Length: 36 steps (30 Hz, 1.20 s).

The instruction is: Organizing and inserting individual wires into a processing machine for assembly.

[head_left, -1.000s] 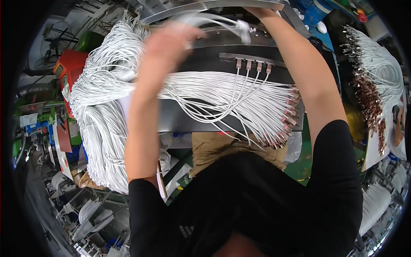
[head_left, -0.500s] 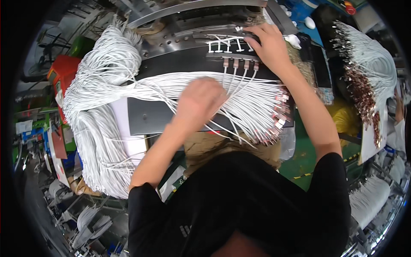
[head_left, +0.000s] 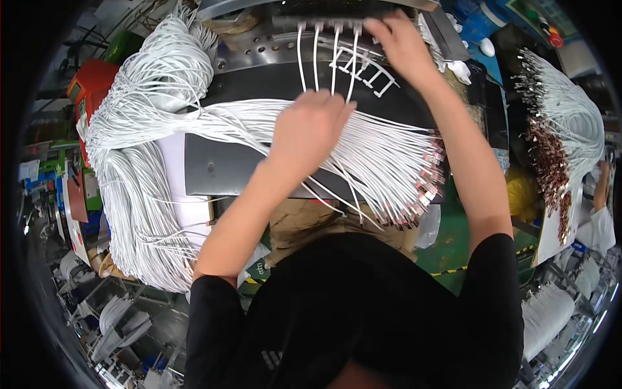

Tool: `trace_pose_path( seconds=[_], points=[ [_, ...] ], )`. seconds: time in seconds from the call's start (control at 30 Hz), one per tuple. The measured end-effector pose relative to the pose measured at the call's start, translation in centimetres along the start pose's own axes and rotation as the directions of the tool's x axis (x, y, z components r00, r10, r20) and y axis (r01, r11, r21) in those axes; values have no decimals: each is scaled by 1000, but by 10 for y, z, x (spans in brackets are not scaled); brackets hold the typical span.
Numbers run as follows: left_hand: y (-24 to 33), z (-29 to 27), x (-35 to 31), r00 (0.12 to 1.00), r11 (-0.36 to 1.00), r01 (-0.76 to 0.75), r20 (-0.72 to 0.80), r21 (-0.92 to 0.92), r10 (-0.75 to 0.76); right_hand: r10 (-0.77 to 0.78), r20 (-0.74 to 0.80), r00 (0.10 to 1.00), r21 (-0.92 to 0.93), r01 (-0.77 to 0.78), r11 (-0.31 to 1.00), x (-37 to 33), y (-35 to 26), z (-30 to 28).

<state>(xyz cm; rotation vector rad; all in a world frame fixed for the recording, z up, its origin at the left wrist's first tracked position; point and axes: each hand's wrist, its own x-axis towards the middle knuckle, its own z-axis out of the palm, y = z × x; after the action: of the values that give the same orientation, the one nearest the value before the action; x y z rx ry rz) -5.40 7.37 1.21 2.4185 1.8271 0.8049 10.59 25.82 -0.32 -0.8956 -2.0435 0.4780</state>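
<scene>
My left hand (head_left: 310, 133) is closed, fingertips together at the lower ends of several separate white cables (head_left: 317, 61), above a fanned bundle of white cables (head_left: 376, 149). Those separate cables run up to a dark metal strip (head_left: 311, 23) at the machine, which is blurred. At the strip's right end, my right hand (head_left: 405, 48) has its thumb and fingers closed on it. Below the strip, a white ladder-shaped plastic piece (head_left: 366, 70) lies tilted on the black work surface (head_left: 240, 172). Copper-coloured and silvery ends (head_left: 424, 181) tip the bundle at the right.
A large heap of white cables (head_left: 142, 214) hangs at the left by a red box (head_left: 97, 87). The metal machine part (head_left: 259, 55) with holes lies at the far side. Another cable bundle (head_left: 570, 123) rests on a board at the right, near another person's arm (head_left: 601, 188).
The strip with its cables has moved away from me, up to the machine, with my right hand. My left hand has shifted to the cables. The ladder-shaped piece now lies tilted below the strip.
</scene>
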Motion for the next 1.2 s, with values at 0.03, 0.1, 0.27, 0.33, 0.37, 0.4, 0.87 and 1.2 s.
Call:
trace_pose_path(
  seconds=[0.03, 0.1, 0.27, 0.33, 0.37, 0.4, 0.87, 1.2],
  points=[
    [-9, -3, 11, 999, 999, 31, -14, 35, -30, 35, -165, 986, 50, -27, 998, 19, 4, 14],
    [-30, -1, 41, 997, 998, 21, -71, 66, -16, 59, -172, 983, 66, -49, 997, 56, 24, 29],
    [-54, 5, 91, 993, 986, 116, -33, 118, -113, 136, -183, 974, 24, -134, 991, 94, 55, 51],
    [-64, 14, 105, 986, 985, 151, 64, 84, -157, 136, -189, 972, -199, -174, 964, 101, 57, 50],
    [-65, 12, 107, 975, 981, 181, 119, 63, -187, 132, -188, 973, -194, -169, 966, 101, 53, 47],
    [-67, 9, 110, 975, 981, 183, 116, 68, -190, 105, -149, 983, -317, -148, 937, 100, 50, 40],
    [-118, 26, 101, 950, 922, 29, -296, 386, 94, -212, 230, 950, -501, 302, 811, 30, -46, 46],
    [-102, 53, 109, 835, 988, -64, -535, 140, 130, -244, 43, 969, -511, 231, 828, 19, -31, 45]
  ],
)
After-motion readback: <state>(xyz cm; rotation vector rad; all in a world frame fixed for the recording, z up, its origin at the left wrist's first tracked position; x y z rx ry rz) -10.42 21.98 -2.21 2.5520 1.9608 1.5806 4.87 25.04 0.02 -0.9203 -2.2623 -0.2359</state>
